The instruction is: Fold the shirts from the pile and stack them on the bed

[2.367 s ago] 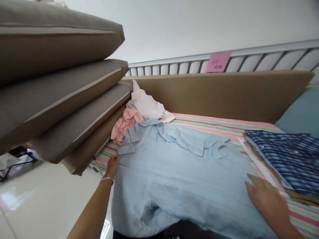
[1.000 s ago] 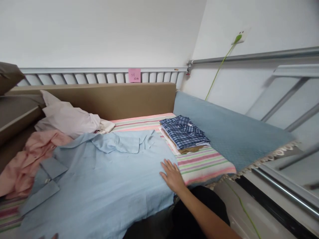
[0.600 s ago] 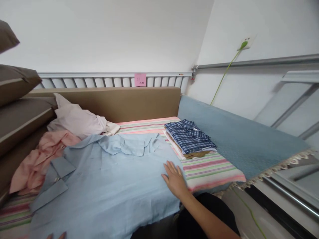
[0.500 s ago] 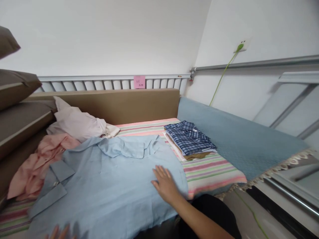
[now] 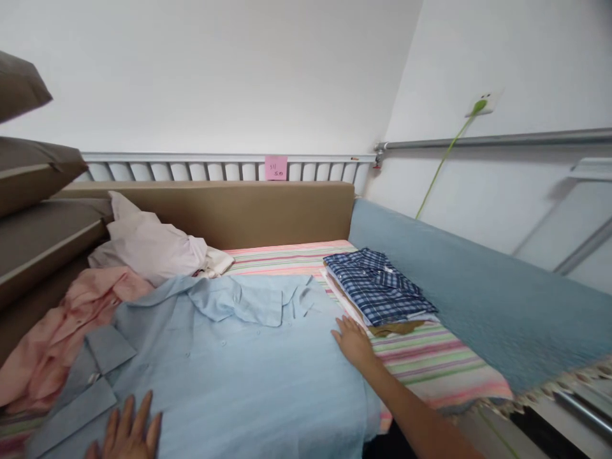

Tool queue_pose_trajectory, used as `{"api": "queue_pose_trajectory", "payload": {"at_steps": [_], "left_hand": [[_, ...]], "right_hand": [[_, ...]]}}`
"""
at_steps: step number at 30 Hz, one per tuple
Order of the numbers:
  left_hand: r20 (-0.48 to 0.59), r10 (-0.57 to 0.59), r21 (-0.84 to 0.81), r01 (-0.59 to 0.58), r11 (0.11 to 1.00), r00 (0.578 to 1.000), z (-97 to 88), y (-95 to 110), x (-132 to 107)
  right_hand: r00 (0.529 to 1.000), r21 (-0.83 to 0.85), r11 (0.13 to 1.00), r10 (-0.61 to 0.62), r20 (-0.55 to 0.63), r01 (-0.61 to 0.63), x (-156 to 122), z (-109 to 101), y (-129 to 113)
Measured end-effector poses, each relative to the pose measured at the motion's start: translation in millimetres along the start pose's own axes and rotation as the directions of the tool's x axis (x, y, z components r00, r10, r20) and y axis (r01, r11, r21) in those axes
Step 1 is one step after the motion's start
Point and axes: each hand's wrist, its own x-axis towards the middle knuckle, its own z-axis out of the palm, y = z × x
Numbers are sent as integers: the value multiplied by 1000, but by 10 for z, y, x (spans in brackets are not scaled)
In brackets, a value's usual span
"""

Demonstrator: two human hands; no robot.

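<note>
A light blue short-sleeved shirt point(image 5: 229, 382) lies spread out before me, its collar to the left and its buttons running across the front. My left hand point(image 5: 128, 427) rests on it below the collar, fingers spread; the bottom of the frame cuts off the wrist. Near the hem on the right, my right hand point(image 5: 354, 343) lies flat with its fingers stretched out on the cloth. Just beyond that hand sits a stack of folded clothes, a blue plaid shirt point(image 5: 382, 287) on top.
At the left are a crumpled pink shirt point(image 5: 71, 338) and a pale garment point(image 5: 153, 248), beside stacked brown cushions point(image 5: 48, 236). A striped sheet point(image 5: 444, 363) covers the bed. A brown padded board point(image 5: 268, 213) runs along the back, and a blue cover point(image 5: 468, 280) borders the right.
My right hand has slid right and a little up toward the hem. The left hand has come further into view over the shirt. The shirt looks smoother, and the view has shifted slightly.
</note>
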Motion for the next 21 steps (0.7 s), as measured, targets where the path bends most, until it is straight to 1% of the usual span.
{"api": "queue_pose_trajectory", "payload": {"at_steps": [2, 4, 5, 7, 9, 12, 15, 18, 21], "left_hand": [[5, -7, 17, 6, 1000, 1000, 23, 1, 10], [14, 3, 53, -4, 999, 1000, 24, 9, 11], [20, 6, 75, -8, 997, 1000, 19, 15, 8], [26, 1, 116, -4, 993, 1000, 7, 28, -4], [32, 8, 158, -13, 987, 999, -3, 38, -19], [44, 31, 196, -39, 980, 999, -16, 48, -32], [25, 12, 169, -16, 985, 1000, -21, 48, -26], [7, -1, 95, 0, 995, 1000, -14, 33, -11], [12, -1, 35, 1, 999, 1000, -6, 15, 3]], "right_hand": [[1000, 61, 998, -19, -25, 20, 160, -47, -84], [998, 157, 986, -52, -30, 56, 322, -68, -291], [998, 195, 979, -51, -20, 54, 411, -66, -403], [1000, 229, 973, -10, 19, 6, 607, -41, -582], [997, 234, 971, 40, 60, -53, 811, -4, -671], [986, 222, 968, 89, 144, -120, 1062, 24, -669], [965, 175, 973, 105, 240, -149, 1199, -28, -609], [959, 132, 984, 83, 270, -122, 1227, -145, -528], [959, 82, 992, 66, 275, -91, 1157, -245, -421]]}}
